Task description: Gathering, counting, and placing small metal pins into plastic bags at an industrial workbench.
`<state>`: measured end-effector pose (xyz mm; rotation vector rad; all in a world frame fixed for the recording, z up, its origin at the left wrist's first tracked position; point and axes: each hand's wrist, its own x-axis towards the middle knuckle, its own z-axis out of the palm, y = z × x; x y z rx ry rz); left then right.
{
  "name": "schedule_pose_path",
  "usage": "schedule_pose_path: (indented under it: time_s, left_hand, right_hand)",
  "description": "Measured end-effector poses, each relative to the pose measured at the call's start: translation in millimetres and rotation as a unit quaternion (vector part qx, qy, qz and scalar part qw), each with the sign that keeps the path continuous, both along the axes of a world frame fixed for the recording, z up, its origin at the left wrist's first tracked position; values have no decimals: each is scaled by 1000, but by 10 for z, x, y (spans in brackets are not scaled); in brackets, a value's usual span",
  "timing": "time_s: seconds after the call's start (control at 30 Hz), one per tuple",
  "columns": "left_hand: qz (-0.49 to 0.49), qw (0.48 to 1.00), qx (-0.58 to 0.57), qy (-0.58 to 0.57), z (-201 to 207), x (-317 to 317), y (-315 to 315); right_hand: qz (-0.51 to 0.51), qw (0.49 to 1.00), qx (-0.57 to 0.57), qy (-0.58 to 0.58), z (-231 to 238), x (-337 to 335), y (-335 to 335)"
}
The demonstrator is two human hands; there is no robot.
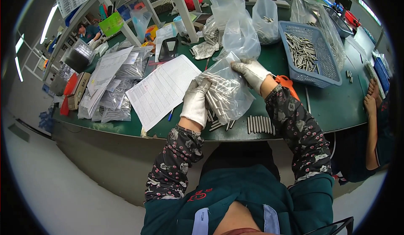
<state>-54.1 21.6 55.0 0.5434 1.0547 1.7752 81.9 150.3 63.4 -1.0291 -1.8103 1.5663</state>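
Between my two gloved hands is a clear plastic bag (227, 92) full of shiny metal pins, held tilted over the front of the table. My left hand (195, 101), in a white glove, is closed on the bag's left side. At its upper right corner, my right hand (252, 73) pinches the plastic; this glove is grey with dirt. Loose metal pins (216, 125) lie under and beside the bag. To their right, a neat row of pins (260, 124) lies side by side near the table edge.
A blue plastic basket (332, 77) of pins stands at right, beside orange-handled scissors (288, 85). A printed sheet (162, 90) and a blue pen (171, 115) lie at left, near stacked filled bags (118, 108). Open plastic bags (240, 35) stand behind. Another person's hands (372, 98) rest at far right.
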Motion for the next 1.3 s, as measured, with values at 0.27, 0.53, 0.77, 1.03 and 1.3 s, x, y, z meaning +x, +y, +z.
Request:
schedule_pose_path:
  time_s: [0.27, 0.53, 0.77, 1.03, 1.3]
  left_hand:
    - [-10, 1000, 0, 26, -68, -39, 44]
    - [7, 1000, 4, 2, -82, -17, 80]
    - [2, 998, -55, -18, 18, 49, 24]
    - [10, 996, -75, -36, -16, 12, 11]
    - [-8, 997, -65, -32, 15, 37, -7]
  right_hand:
    - [-4, 999, -51, 9, -69, -3, 28]
    - [0, 995, -85, 45, -24, 39, -36]
    - [5, 996, -71, 45, 80, 97, -166]
    - [36, 997, -53, 42, 70, 123, -196]
    - [21, 993, -86, 75, 14, 119, -215]
